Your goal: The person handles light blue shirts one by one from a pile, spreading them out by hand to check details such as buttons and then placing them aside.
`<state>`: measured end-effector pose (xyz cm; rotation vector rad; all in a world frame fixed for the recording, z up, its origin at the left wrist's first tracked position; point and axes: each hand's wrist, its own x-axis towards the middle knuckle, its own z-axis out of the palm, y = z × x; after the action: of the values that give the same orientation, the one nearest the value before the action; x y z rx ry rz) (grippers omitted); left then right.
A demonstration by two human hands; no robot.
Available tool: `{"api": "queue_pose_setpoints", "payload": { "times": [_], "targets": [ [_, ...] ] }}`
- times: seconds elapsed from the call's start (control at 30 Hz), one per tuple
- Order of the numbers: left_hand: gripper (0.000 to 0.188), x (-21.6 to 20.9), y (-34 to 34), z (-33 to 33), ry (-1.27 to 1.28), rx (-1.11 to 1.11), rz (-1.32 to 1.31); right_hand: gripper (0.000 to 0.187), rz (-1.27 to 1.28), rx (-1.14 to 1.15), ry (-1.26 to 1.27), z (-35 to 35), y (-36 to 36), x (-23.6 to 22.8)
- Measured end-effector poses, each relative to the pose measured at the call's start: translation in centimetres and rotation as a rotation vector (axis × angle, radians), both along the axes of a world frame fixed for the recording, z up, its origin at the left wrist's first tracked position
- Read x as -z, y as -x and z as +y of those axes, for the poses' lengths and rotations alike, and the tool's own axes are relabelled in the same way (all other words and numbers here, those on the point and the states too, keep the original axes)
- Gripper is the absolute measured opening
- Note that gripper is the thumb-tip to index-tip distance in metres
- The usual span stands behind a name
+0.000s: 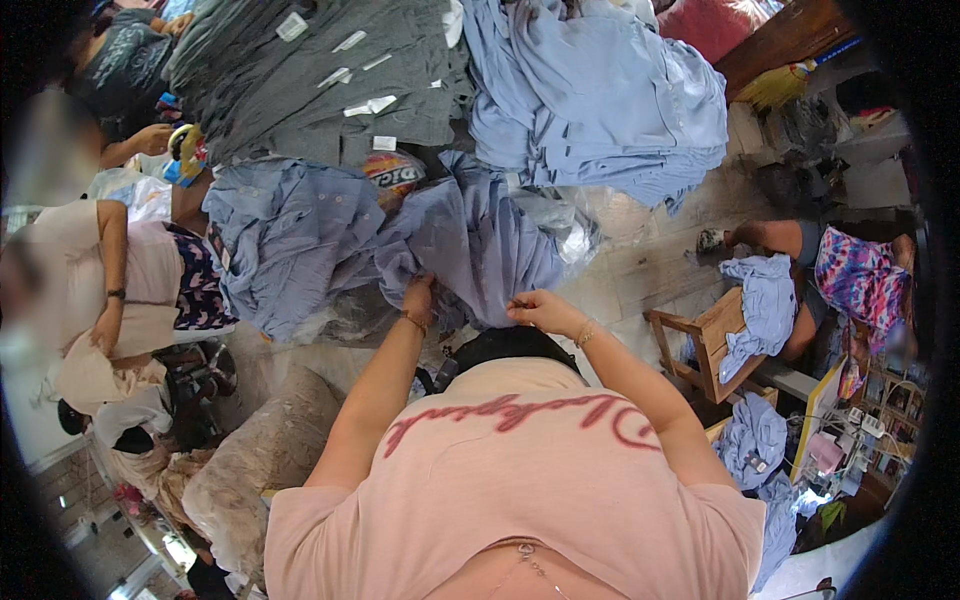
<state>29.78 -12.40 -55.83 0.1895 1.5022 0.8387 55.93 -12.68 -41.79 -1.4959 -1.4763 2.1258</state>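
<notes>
A light blue garment (480,245) hangs in loose folds in front of my body, its kind unclear among the folds. My left hand (420,298) grips its near left part, with the fingers partly hidden by cloth. At its near right edge my right hand (548,311) is closed in a pinch, fingertips on the cloth. Left of it, touching it, lies a crumpled blue shirt (290,235) with small buttons. Clear plastic (572,232) shows beneath the garment's right side.
A dark grey garment stack (330,90) with white tags and a blue garment stack (600,100) lie beyond. People sit or stand at left and right. A wooden stool (715,340) bears blue cloth at right. A large plastic-wrapped sack (262,460) is at lower left.
</notes>
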Motion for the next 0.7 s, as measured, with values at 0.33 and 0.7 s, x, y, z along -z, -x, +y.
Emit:
{"api": "queue_pose_setpoints", "payload": {
  "times": [0.33, 0.7],
  "targets": [
    [0.027, -2.8, -2.3, 5.5, -0.159, -0.501, -0.198, 0.029, -0.394, 0.582, -0.611, 12.3, -6.1, 11.9],
    [0.048, -21.7, -4.0, 5.8, -0.454, -0.452, -0.674, 0.018, 0.527, 1.147, 0.308, 13.2, -6.2, 5.6]
  ]
}}
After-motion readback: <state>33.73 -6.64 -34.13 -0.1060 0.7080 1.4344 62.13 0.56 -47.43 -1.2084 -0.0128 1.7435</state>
